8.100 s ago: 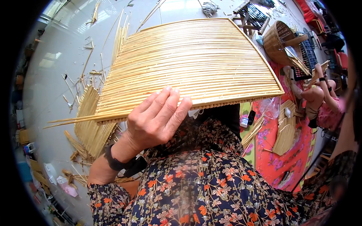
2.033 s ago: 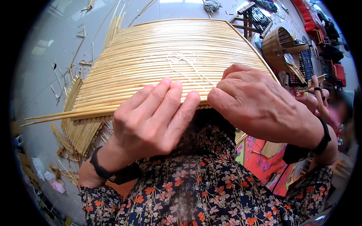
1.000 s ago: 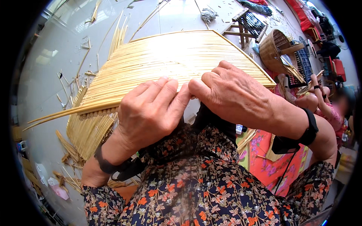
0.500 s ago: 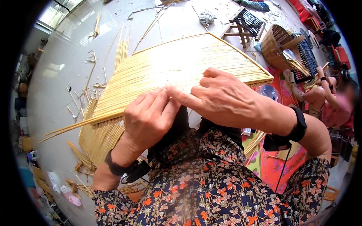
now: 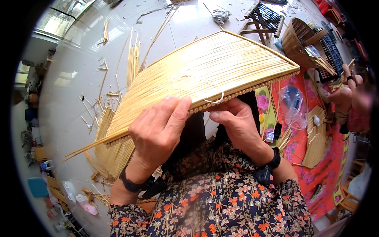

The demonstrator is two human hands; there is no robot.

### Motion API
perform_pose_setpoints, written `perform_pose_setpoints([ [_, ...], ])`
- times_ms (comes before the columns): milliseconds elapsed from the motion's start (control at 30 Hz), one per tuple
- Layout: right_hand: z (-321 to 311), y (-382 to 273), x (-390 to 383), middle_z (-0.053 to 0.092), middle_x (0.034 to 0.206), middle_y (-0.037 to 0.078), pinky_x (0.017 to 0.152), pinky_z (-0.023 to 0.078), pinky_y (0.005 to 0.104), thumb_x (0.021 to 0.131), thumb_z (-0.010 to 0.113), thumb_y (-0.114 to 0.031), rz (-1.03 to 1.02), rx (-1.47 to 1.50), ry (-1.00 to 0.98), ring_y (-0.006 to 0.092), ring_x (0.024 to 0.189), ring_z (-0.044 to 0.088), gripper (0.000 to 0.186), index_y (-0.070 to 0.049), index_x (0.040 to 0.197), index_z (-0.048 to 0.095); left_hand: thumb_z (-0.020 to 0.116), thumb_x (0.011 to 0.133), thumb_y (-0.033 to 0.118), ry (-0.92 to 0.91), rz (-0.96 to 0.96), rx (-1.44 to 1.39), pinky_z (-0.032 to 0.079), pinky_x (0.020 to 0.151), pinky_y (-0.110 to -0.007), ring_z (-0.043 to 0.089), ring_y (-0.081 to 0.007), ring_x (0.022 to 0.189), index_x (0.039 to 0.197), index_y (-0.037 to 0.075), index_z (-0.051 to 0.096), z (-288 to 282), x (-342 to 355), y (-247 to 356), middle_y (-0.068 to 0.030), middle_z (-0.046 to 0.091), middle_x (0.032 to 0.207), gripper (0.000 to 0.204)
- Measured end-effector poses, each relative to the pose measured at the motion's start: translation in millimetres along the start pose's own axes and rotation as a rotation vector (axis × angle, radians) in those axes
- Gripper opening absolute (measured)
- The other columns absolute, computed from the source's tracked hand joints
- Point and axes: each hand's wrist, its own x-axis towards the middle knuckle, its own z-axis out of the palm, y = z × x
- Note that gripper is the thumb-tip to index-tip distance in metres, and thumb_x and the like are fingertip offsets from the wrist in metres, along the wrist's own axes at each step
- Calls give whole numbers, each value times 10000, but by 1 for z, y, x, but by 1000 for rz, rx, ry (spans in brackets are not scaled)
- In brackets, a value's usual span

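Note:
A fan-shaped panel of pale straw-like stalks (image 5: 154,91) lies slanted in front of me, its stalk ends lined up along the near edge. My left hand (image 5: 158,126) is closed over that edge, fingers on top and thumb hidden. A white cord (image 5: 222,94) makes a loose loop across the panel's surface and bends over the rim. Just under the rim, my right hand (image 5: 241,126) has its thumb and fingers pressed together close to the cord; whatever they pinch is hidden by the edge.
Bundled stalks (image 5: 133,59) and scraps lie on the pale floor. A wooden stool (image 5: 262,19) and a wicker basket (image 5: 296,37) stand far right. On a red floral mat (image 5: 292,150) rest a plastic bag (image 5: 294,108) and a smaller stalk piece (image 5: 316,146). Another person sits at the right.
My right hand has come down from above the panel to below its near edge. The white cord's loop now shows plainly. The panel has shifted slightly right; my left hand stays at its edge.

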Motion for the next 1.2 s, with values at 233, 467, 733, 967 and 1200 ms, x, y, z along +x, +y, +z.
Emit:
perform_pose_setpoints([
  [233,17,14,14,768,1128,74,973,565,297,953,729,63,-96,155,56,129,1038,705,248,15,1196,722,847,817,44,16,-70,-46,609,748,-376,770,-294,884,1195,45,774,2,6,6,-137,783,1036,386],
  [467,29,19,28,766,1047,61,842,582,277,980,718,41,-337,-33,80,120,945,707,178,26,1157,726,856,809,38,17,-105,-67,608,745,-384,768,-300,874,1222,36,763,-1,17,2,-145,784,1039,424],
  [733,9,43,37,765,1020,86,808,573,293,950,727,52,-534,-477,92,146,924,709,200,21,1148,736,841,804,66,28,-100,-55,599,704,-367,764,-275,850,1206,57,775,14,9,-1,-117,779,1037,407],
  [967,17,43,29,757,1138,70,920,578,285,972,706,70,-381,-75,108,130,1039,700,276,54,1247,690,761,863,93,-35,-40,17,613,725,-362,779,-262,904,1203,66,780,15,9,4,-113,776,1058,341],
  [1200,8,44,45,753,1095,43,894,570,269,993,703,50,-474,-318,51,103,1025,681,185,43,1177,724,762,864,77,-34,-137,-40,613,730,-356,780,-262,902,1212,67,778,12,15,2,-107,780,1043,348],
])
